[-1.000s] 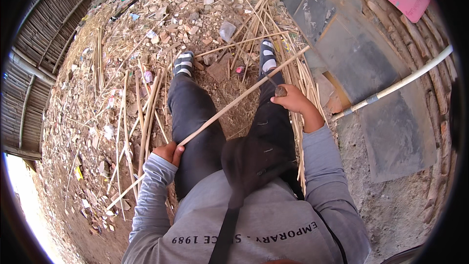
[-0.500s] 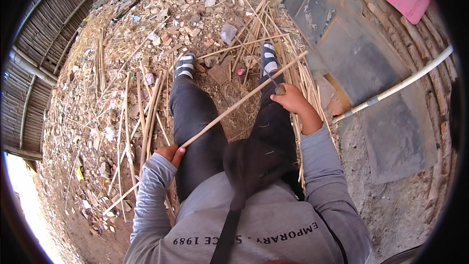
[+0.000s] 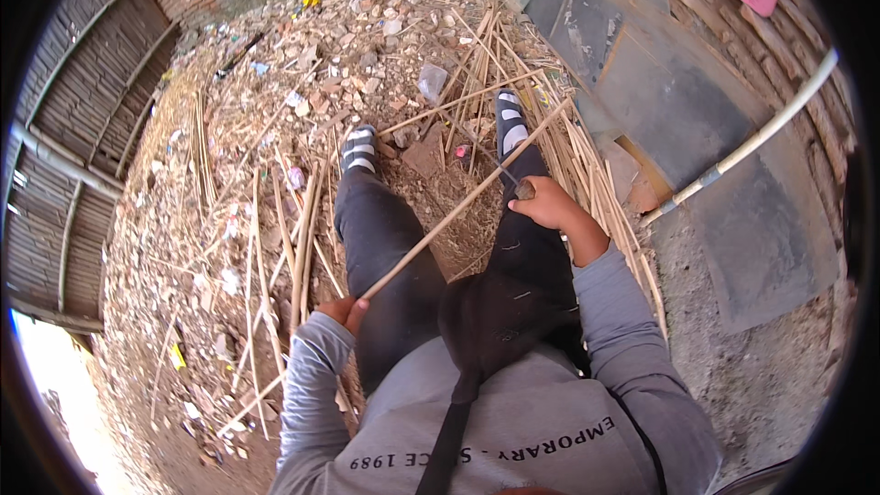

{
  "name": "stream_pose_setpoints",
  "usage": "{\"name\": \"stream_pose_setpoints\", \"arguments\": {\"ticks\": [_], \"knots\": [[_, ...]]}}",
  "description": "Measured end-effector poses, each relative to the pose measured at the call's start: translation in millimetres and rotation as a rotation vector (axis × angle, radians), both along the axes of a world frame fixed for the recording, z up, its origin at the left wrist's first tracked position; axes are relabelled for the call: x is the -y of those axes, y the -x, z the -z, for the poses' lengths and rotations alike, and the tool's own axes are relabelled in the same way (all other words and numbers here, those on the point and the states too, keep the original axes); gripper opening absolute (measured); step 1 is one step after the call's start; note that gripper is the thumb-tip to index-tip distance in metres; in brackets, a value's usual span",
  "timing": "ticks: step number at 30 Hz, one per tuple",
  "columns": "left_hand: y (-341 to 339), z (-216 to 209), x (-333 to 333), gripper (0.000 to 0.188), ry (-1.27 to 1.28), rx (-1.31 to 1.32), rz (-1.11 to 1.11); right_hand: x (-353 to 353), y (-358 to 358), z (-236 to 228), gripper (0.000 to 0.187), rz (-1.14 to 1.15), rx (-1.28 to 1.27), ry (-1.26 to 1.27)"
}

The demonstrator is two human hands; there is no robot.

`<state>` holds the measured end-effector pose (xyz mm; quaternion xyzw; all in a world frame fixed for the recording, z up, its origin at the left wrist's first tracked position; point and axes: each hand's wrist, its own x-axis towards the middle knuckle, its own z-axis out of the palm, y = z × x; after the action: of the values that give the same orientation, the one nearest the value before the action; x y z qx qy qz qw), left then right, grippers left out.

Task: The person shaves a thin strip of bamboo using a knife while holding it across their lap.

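Observation:
My left hand is closed round the near end of a long, pale bamboo stick. The stick slants up and away to the right, over both legs. My right hand grips a knife-like tool by its rounded brown handle. From the handle a thin dark blade points up and left and crosses the stick near its far half. Whether the blade's edge presses into the stick is too small to tell.
Loose bamboo strips lie beside my right leg, and more strips beside my left. Rubble and litter cover the ground ahead. Dark flat sheets and a pale pole are at the right. A slatted bamboo wall stands left.
The whole view has shifted, so the scene sits a little further right, with more of the far brick wall showing. Both hands keep their hold, with little visible movement along the stick.

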<state>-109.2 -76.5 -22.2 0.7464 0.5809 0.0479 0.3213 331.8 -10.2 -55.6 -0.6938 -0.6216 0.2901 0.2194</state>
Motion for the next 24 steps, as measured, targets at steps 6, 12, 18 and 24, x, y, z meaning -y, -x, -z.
{"name": "stream_pose_setpoints", "arguments": {"ticks": [6,12,18,24], "knots": [[2.8,-6.2,12.8,0.056,0.080,0.144,-0.166,18.9,37.4,-16.1,0.037,-0.363,0.100,0.012],[-1.6,-2.9,11.5,0.057,0.032,0.123,-0.260,3.9,15.7,-18.6,0.050,-0.333,-0.140,0.307],[4.2,13.5,3.2,0.053,0.023,0.007,-0.067,20.4,50.2,-11.5,0.042,-0.388,0.139,-0.080],[5.9,29.3,1.1,0.045,-0.153,-0.020,0.026,-3.6,25.7,-29.2,0.031,-0.212,0.077,-0.001]]}}
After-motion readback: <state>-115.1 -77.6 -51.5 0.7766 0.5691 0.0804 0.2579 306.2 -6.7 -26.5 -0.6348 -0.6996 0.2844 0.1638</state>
